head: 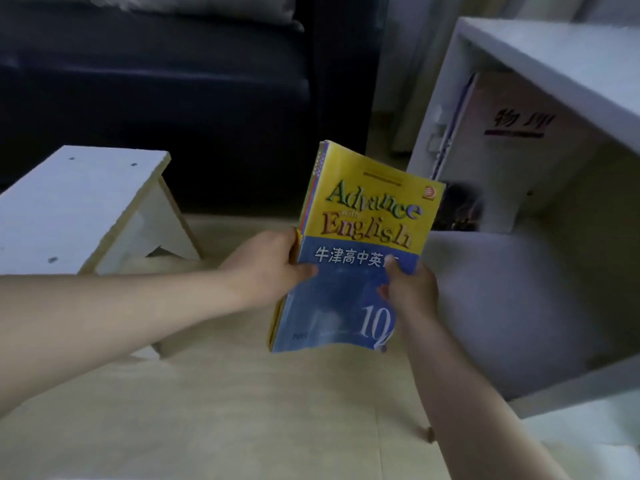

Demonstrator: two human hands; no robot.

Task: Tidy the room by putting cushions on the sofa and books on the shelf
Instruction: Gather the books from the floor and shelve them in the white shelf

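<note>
Books step, mid-carry. Left hand point(273, 261) grips the spine edge of the Advance with English textbook point(349, 237), thumb on the cover; right hand point(410, 289) pinches its lower right edge, thumb on top. The book is held in the air over the floor point(242, 410), tilted, just left of the white shelf point(443, 98) opening. Coloured edges under the cover suggest more books beneath; can't tell how many. A physics book point(512, 143) already leans inside the shelf compartment, against the left wall. Next move, likely: swing the book right into the compartment, turn it upright and set it beside the physics book without knocking it over. Behind: dark sofa point(156, 98) with a pale cushion point(207, 8) on it, blurred. White stool point(76, 202) at left.
</note>
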